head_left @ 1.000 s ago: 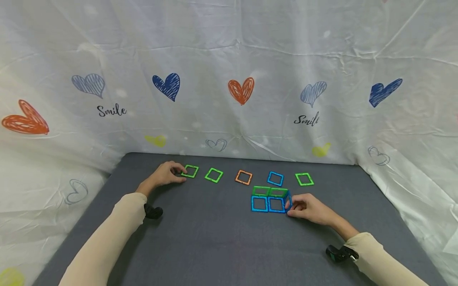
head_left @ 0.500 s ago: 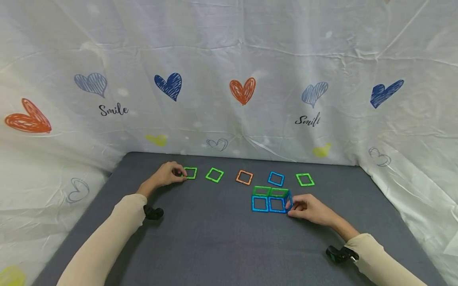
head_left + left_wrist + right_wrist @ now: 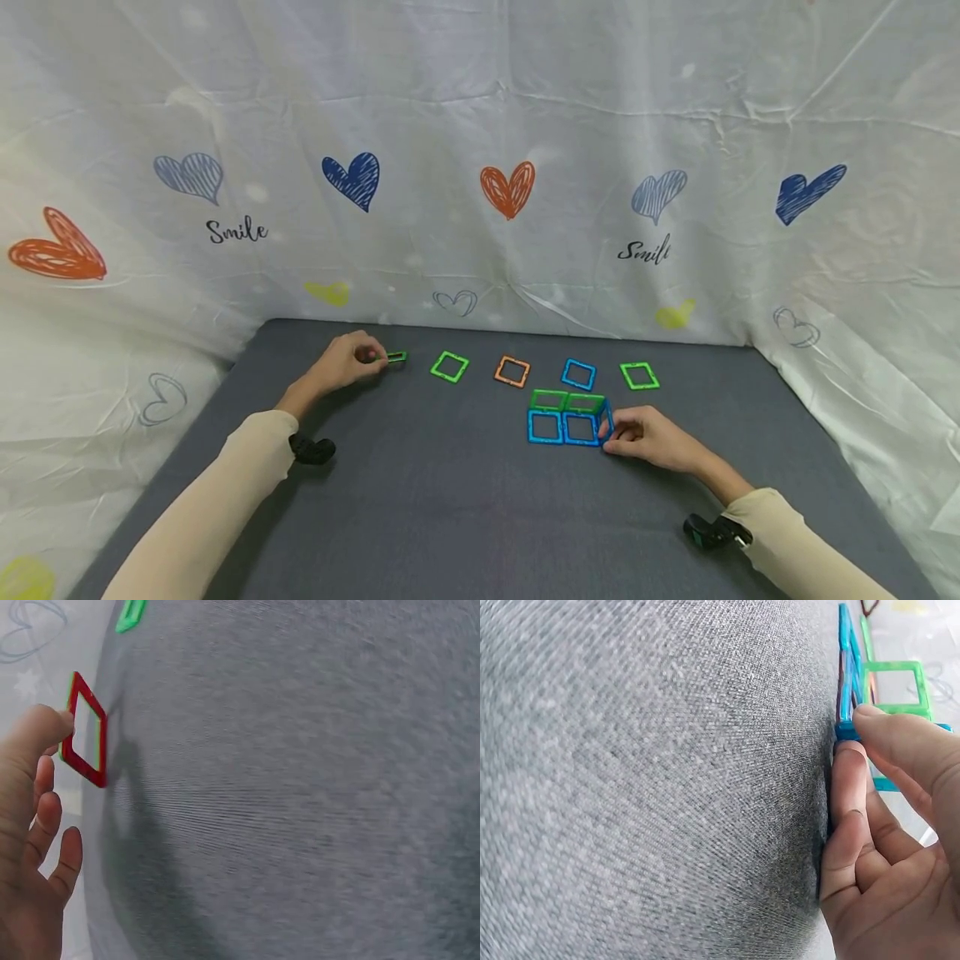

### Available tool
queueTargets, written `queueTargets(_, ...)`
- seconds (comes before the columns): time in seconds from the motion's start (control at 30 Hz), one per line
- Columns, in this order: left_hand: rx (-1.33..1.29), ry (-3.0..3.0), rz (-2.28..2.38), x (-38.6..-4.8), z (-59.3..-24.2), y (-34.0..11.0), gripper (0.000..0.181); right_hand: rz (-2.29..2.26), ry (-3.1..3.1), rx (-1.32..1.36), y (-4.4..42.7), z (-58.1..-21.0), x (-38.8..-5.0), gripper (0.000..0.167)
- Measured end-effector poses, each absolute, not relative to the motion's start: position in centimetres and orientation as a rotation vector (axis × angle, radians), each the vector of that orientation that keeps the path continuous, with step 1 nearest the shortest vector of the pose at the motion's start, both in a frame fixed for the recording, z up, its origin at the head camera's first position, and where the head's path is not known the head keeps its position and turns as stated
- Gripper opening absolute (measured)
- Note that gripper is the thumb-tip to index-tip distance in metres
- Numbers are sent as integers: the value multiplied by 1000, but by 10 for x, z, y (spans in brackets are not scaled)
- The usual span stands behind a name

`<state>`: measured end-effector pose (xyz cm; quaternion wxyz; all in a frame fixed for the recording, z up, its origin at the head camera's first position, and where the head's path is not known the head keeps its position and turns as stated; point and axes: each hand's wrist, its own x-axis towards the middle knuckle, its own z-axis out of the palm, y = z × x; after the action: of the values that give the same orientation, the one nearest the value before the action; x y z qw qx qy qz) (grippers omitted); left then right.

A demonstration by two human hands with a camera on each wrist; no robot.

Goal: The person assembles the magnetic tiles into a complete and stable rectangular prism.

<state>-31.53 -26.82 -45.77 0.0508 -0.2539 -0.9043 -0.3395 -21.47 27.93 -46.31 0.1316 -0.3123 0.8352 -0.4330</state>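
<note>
My left hand [image 3: 347, 358] pinches a square magnetic tile [image 3: 103, 750] by one side, between thumb and fingers. The tile is tilted up off the table; its rim looks green, and the left wrist view shows a red face. Toward the right, my right hand [image 3: 651, 437] grips the right end of a small box-like build [image 3: 563, 428] standing on the table. Blue squares form its front and right end, with green squares behind or on top. In the right wrist view, thumb and fingertips hold a blue tile edge [image 3: 847, 729].
Along the back of the grey table [image 3: 450, 508] lie a green tile [image 3: 436, 372], an orange tile [image 3: 498, 370], a blue tile [image 3: 568, 372] and another green tile [image 3: 639, 387]. A white curtain [image 3: 420, 100] with printed hearts hangs behind the table.
The leftmost tile first turned slightly on the table, then rose and tilted edge-on in my left hand, which has shifted slightly up and left. My right hand and the build stay put.
</note>
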Motion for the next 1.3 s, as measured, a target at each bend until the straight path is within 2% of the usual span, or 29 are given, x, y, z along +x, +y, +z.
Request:
queueTargets(0.47,-838,-2553,-1051,-310,-427,-261,5,-1265,2417,-882,278,-463,-213,9)
queueTargets(1.3,-1111,-2487,-1203,-277,-424,-203,8,-1294,2402,-914,279,-463,-214,9)
